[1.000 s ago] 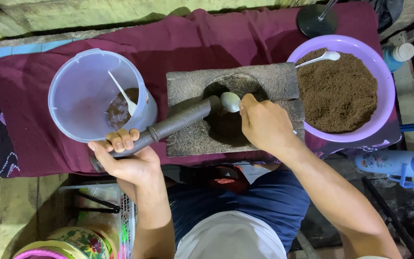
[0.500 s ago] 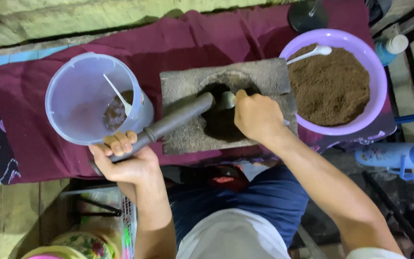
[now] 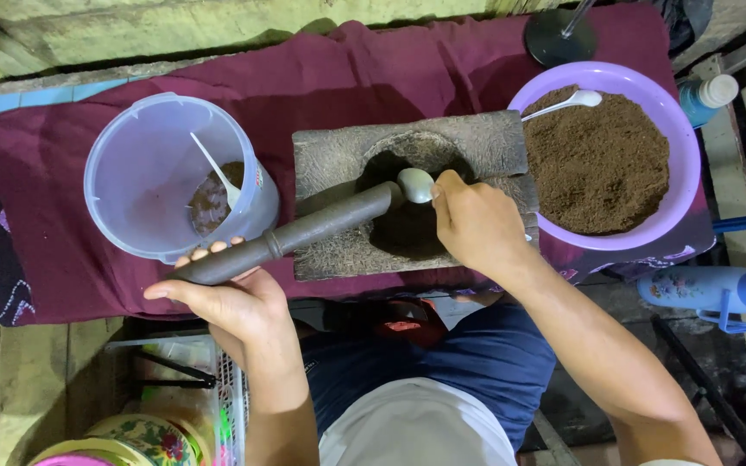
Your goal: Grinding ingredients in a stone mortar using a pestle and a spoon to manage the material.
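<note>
I see the left hand (image 3: 233, 306) at the near left, palm up, fingers curled under the end of a dark pestle (image 3: 291, 237), grasping it; the pestle slants up and to the right, its far end resting in the hollow of the stone mortar block (image 3: 338, 164) that sits in the middle of the maroon cloth (image 3: 62, 216). The right hand (image 3: 477, 223) lies over the right part of the block, fingers clenched around the handle of a metal spoon (image 3: 415, 184); the spoon's bowl shows just beside the tip of the pestle, at the edge of the dark hollow. I cannot tell what lies in the hollow, it is too dark. To the left of the block, touching the pestle's shaft or just behind it, stands a clear plastic tub (image 3: 161, 177) with a little brown powder and a white spoon (image 3: 215, 169) inside. To the right, just beside the block, is a purple bowl (image 3: 684, 207) full of brown powder, with a white spoon (image 3: 565, 103) lying on its far left rim. A blue bottle (image 3: 710, 289) lies at the near right, off the cloth
</note>
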